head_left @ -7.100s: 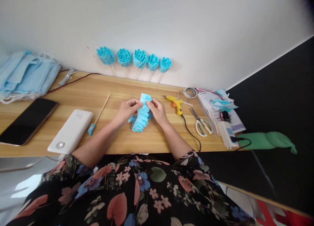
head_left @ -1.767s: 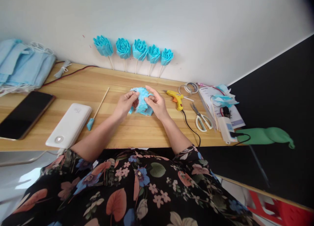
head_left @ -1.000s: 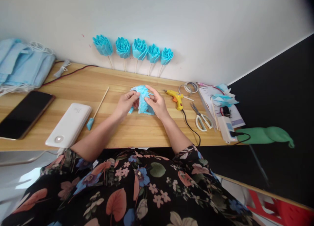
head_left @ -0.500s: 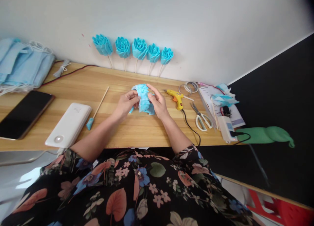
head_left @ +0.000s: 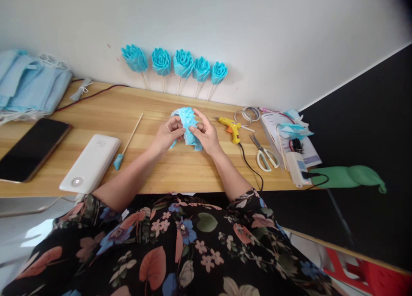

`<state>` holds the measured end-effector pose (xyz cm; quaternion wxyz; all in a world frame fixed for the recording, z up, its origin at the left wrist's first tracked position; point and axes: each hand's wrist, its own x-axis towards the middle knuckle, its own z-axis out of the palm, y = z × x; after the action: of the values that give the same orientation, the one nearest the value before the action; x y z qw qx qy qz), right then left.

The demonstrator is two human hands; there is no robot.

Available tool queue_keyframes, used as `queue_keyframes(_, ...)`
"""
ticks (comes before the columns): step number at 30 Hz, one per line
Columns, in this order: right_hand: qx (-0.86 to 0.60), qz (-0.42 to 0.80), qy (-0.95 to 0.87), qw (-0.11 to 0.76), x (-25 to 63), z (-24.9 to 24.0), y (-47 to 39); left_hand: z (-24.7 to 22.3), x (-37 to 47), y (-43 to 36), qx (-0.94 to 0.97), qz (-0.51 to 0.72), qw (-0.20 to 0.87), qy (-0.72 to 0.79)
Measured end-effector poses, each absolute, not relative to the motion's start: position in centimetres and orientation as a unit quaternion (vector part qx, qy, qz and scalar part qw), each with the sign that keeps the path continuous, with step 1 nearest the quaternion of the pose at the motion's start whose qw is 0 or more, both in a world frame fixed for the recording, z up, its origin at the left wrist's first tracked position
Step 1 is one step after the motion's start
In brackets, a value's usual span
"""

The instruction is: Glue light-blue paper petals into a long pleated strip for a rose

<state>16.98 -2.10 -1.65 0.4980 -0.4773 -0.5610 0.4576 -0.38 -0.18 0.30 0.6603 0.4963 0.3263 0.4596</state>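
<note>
Left hand [head_left: 166,134] and right hand [head_left: 206,135] pinch a folded blue strip [head_left: 188,119] between them over the table [head_left: 164,176], seemingly to stop it springing open, with a glue gun [head_left: 232,128] close by, likely for easy reach, and flowers [head_left: 183,63] leaning on the wall [head_left: 257,43]

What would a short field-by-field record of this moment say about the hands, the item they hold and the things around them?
Held item: pleated blue strip
Left hand: gripping its left side
Right hand: gripping its right side
Surface: wooden table
Back: five stemmed blue flowers, leaning against the white wall
Left of hands: blue-tipped stick, white power bank, phone, stacked masks
Right of hands: yellow glue gun, scissors, power strip
</note>
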Motion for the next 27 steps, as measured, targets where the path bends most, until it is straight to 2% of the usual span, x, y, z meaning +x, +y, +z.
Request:
queue_keyframes(23, -0.529, 0.4, -0.558, 0.499, 16.78, -1.08, -2.65, 0.39, -0.4, -0.36, 0.505, 0.452, 0.656, 0.332)
queue_keyframes(27, -0.535, 0.379, -0.547, 0.521, 17.01, -1.21, -2.57, 0.33, -0.34, -0.52, 0.503, 0.454, 0.656, 0.334)
